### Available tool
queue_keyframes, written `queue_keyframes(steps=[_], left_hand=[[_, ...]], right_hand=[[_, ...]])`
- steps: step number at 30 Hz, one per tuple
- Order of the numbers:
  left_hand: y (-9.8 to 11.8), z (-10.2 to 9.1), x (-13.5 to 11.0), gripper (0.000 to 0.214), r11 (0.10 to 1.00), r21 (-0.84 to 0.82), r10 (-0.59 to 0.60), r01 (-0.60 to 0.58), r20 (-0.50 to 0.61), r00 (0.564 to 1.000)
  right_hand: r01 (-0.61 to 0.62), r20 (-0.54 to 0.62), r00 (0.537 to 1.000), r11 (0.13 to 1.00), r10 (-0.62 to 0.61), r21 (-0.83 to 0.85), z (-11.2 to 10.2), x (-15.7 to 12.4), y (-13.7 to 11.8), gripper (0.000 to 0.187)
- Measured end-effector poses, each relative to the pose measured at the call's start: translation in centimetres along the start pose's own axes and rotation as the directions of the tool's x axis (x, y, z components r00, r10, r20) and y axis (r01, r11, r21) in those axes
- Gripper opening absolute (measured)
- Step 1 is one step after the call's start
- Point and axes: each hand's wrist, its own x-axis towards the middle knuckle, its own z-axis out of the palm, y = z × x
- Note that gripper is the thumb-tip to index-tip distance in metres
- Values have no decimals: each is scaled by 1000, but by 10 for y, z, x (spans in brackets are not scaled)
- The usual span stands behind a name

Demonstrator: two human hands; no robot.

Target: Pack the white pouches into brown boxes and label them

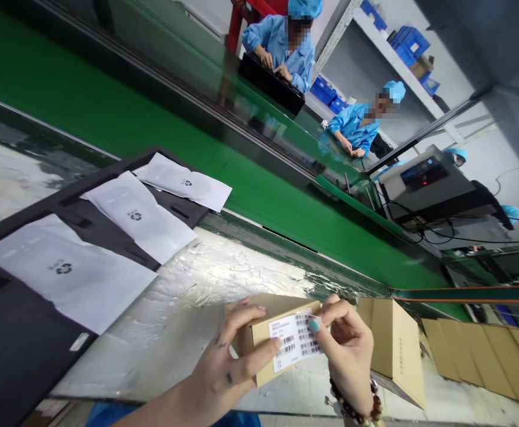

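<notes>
My left hand [228,362] grips a small brown cardboard box [259,323] low in the middle of the view, fingers over its top and thumb on its side. A white barcode label [293,340] lies on the box's near face. My right hand [346,344], with a bead bracelet at the wrist, pinches the label's right edge between thumb and fingers and presses it against the box.
A black tray [14,350] with three white pouches [70,276] lies at left on a foil-covered bench [223,273]. More brown boxes [395,347] stand at right. Beyond runs a green conveyor [259,190], with two people in blue and a grey machine [428,184].
</notes>
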Motion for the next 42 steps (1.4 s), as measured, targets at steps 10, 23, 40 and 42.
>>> queue_keyframes(steps=[10,23,40,42], left_hand=[[-1,2,-2,47,1000,-15,-13,13,6,1000],[-1,1,-2,46,1000,4,-3,3,4,1000],[-2,-1,-5,44,1000,13,-9,9,22,1000],[-3,-2,-7,47,1000,18,-25,24,46,999]], right_hand=[[-6,0,1000,1000,6,0,1,1,0,12],[13,1,1000,1000,-13,-15,1,1,0,13],[188,-2,966,708,-259,-680,8,-9,-19,31],[132,-107,955,719,-276,-682,12,-14,-17,48]])
